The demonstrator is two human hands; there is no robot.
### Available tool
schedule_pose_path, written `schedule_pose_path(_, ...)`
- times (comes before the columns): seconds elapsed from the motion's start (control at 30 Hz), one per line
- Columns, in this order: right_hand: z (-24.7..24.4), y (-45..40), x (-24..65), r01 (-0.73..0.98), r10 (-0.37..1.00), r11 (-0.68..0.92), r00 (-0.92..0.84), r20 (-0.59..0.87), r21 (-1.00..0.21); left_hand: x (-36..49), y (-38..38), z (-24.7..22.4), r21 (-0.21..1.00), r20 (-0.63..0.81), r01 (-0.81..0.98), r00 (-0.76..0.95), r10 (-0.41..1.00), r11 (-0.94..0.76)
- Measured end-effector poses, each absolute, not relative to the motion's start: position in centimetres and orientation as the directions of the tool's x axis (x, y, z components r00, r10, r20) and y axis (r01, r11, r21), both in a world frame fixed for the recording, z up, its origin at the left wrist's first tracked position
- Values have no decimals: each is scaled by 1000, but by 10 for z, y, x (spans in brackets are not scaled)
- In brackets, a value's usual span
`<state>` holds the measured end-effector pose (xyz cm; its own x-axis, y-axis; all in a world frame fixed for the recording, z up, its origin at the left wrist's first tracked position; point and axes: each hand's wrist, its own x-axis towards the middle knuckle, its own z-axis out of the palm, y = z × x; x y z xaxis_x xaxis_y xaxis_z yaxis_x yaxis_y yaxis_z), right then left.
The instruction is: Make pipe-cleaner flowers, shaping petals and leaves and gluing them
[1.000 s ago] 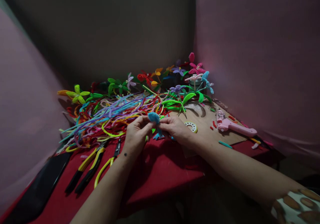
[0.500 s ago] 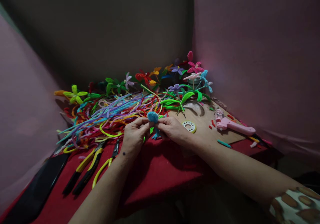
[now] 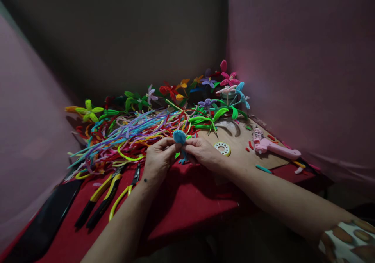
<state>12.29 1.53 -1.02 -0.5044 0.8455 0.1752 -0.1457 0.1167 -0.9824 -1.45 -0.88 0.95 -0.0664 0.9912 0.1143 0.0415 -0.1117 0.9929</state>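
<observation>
A light-blue pipe-cleaner petal with a rounded top stands up between my fingertips, over the front of the table. My left hand pinches it from the left, thumb and forefinger closed. From the right, my right hand pinches at its lower part. Below the fingers hang more blue ends, partly hidden by the hands. Just behind lies a tangled heap of colourful pipe cleaners. A round white tape spool with a yellow rim lies right of my right hand.
Yellow-and-black pliers and a yellow-handled cutter lie left on the red cloth, beside a long black object. A pink glue gun rests on a board at right. Pipe-cleaner flowers line the back.
Both hands keep their pinch on the blue petal, with only a very slight shift of the fingers. The whole view has moved a little.
</observation>
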Motion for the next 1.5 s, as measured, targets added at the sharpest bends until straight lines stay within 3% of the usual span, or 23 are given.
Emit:
schedule_pose_path(0.13, -11, 17, 123, -140, 837, 112, -520, 169, -984, -17, -5, 6, 993, -33, -115, 28, 999, 36)
schedule_pose_path(0.3, -16, 22, 126, -210, 798, -3, -589, 124, -978, -23, 1, -5, 954, -73, -275, 166, 983, 118)
schedule_pose_path(0.5, -17, 26, 128, -311, 742, -211, -668, 55, -927, -28, 4, -9, 931, -77, -330, 241, 967, 156)
schedule_pose_path(0.67, -17, 24, 128, -315, 737, -194, -672, 74, -929, -30, 2, -9, 938, -53, -308, 327, 944, 159)
schedule_pose_path(0.9, -13, 20, 127, -305, 755, -167, -651, 77, -938, -31, 3, -9, 941, -60, -300, 307, 950, 157)
schedule_pose_path(1.1, -16, 23, 129, -304, 753, -166, -653, 79, -938, -22, -2, 1, 952, -101, -270, 171, 980, 145)
schedule_pose_path(1.2, -13, 22, 130, -258, 796, -99, -600, 80, -961, -18, -6, 7, 957, -101, -263, 93, 991, 122)
schedule_pose_path(1.3, -4, 17, 128, -209, 904, 45, -409, 129, -977, -17, -9, 11, 979, -86, -181, 43, 995, 92)
schedule_pose_path(1.5, 2, 10, 128, -99, 854, 454, -236, 464, -886, -19, -11, 8, 966, 65, 251, -25, 998, -56)
